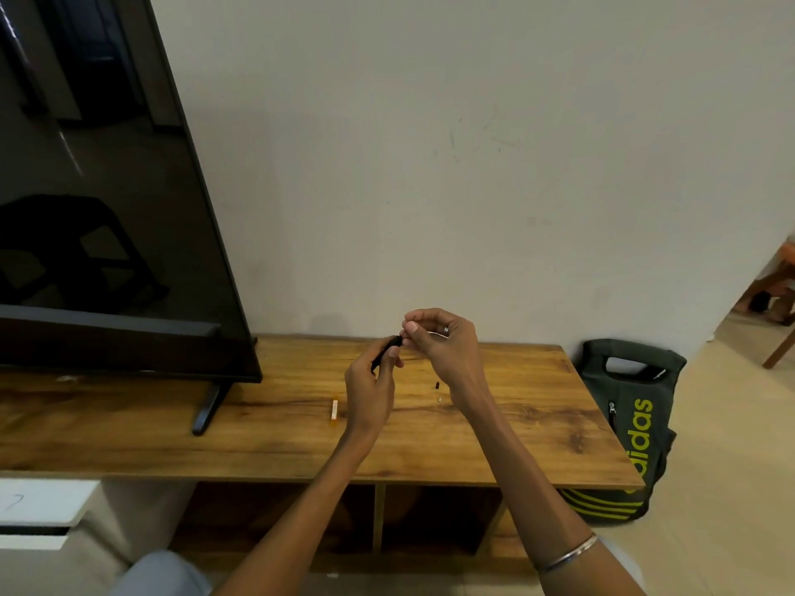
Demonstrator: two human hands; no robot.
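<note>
Working at the tip of the black barrel point(386, 352) calls for a steady base, so let your left hand point(370, 393), its fingers curled round the barrel's lower part, do nothing but hold while your right hand point(443, 344) does the fine work. That right hand has thumb and forefinger pinched at the barrel's upper end, with the other fingers loosely curled. Whether a small part sits in the pinch is too small to tell. The barrel is raised above the wooden bench point(516, 445), tilted up toward the right. Loose bits lie under your hands: a small black piece point(437, 385), a tiny white piece point(439, 398), and an orange-and-white tube point(334, 409) just left of your left wrist. So work low over the wood, where anything dropped can be found, and twist gently rather than pull. The bench top is brown woodgrain with open compartments beneath. A dark television point(107, 208) stands on it at the left, a pale wall point(473, 144) rises behind, and a dark backpack point(623, 423) with yellow lettering leans at the bench's right end.
</note>
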